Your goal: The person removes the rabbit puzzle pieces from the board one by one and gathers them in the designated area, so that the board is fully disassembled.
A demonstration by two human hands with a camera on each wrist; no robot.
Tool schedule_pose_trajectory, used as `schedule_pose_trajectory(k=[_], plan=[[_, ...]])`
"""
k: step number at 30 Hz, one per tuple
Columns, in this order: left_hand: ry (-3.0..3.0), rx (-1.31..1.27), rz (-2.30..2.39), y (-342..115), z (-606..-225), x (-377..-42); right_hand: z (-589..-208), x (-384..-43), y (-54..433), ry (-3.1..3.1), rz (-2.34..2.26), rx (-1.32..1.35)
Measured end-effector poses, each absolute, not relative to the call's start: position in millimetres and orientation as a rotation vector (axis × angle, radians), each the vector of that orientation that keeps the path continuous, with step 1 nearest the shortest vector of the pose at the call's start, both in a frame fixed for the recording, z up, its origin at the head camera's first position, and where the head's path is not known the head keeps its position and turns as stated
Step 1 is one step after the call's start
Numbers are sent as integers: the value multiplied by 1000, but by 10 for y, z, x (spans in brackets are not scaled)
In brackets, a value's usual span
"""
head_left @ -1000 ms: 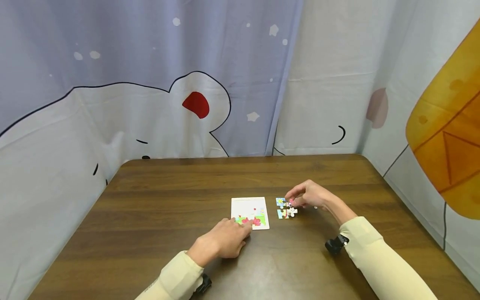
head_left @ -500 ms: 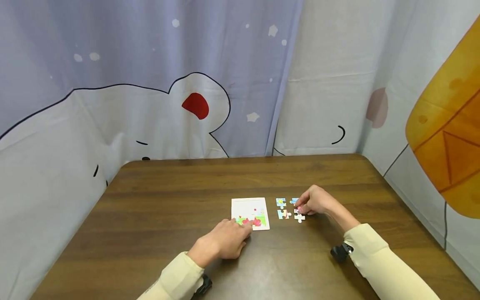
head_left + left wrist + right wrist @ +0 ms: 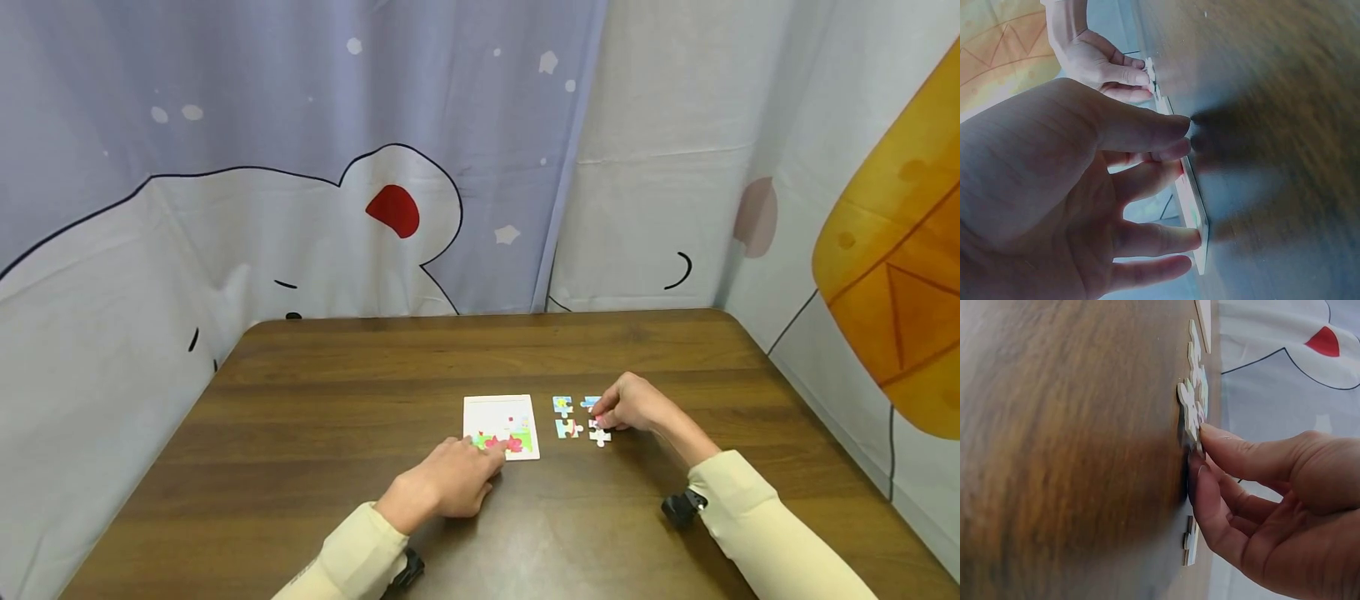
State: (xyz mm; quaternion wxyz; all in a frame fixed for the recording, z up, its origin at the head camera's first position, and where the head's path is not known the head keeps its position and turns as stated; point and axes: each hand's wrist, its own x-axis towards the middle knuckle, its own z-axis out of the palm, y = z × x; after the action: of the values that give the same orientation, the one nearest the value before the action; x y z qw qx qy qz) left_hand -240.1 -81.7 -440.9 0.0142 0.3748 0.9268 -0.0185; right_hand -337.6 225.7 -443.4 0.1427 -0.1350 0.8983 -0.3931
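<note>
In the head view my left hand (image 3: 450, 477) rests its fingertips on the near-left part of a white puzzle board (image 3: 497, 412) with a pink and green picture. The left wrist view shows those fingers spread along the board's edge (image 3: 1194, 203). My right hand (image 3: 633, 402) pinches a white and pink jigsaw piece (image 3: 600, 437) at its edge between thumb and fingers, close over the table. Beside it lie a blue and yellow piece (image 3: 562, 406), a pale piece with a red mark (image 3: 567, 428) and a blue piece (image 3: 591, 403) partly behind my fingers.
Another puzzle piece (image 3: 1191, 540) lies on the table past my right fingers in the right wrist view. A brown wooden table (image 3: 360, 392) carries everything. Printed curtains (image 3: 300, 233) hang along its back and sides.
My right hand has moved right and slightly nearer with the white and pink piece, away from the left pieces. The blue piece now shows. Over the last half second little moves; the left hand stays.
</note>
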Motion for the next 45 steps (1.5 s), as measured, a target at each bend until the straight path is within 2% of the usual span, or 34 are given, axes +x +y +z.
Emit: schedule_pose_trajectory(k=[10, 45], plan=[[2899, 1169, -63, -810, -4408, -2409, -4404, -3338, 2254, 2629, -1079, -468], [2888, 1147, -66, -812, -4425, -2411, -4468, -3343, 2203, 2760, -1069, -433]])
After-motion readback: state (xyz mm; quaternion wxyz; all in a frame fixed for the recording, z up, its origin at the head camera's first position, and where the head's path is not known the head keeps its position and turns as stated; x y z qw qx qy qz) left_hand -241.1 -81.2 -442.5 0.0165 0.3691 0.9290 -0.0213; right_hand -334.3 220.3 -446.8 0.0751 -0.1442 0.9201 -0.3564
